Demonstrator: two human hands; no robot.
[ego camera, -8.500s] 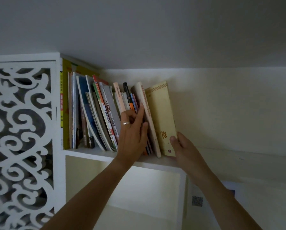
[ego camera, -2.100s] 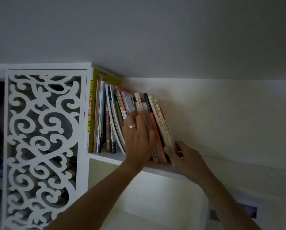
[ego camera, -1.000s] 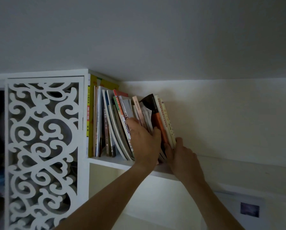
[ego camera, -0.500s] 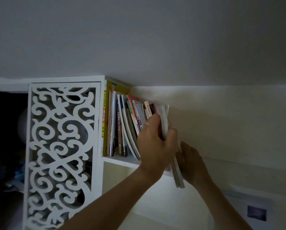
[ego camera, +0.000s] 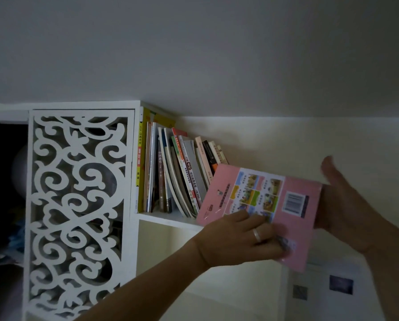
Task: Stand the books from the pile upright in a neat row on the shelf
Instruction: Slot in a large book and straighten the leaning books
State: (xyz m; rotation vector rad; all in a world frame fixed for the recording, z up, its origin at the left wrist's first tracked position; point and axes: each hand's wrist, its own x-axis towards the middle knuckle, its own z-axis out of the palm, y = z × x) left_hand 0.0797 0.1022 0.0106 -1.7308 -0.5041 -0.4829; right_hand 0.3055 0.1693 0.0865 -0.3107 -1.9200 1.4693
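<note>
Up by the high shelf (ego camera: 168, 219), a pink book (ego camera: 284, 212) is hanging in the air in front of the row of books (ego camera: 182, 172), back cover facing out, lying sideways and not on the board yet. Left hand (ego camera: 237, 237) is pinching its lower edge, fingers spread on the cover. Right hand (ego camera: 346, 205) is pressing flat and open against the far edge, so the hands are sitting apart with the book between them. Those shelved books are leaning left. I'd be turning it spine-out first, then sliding it in at the right end while nudging the leaners straight, otherwise I think the whole row is going to keep sagging.
</note>
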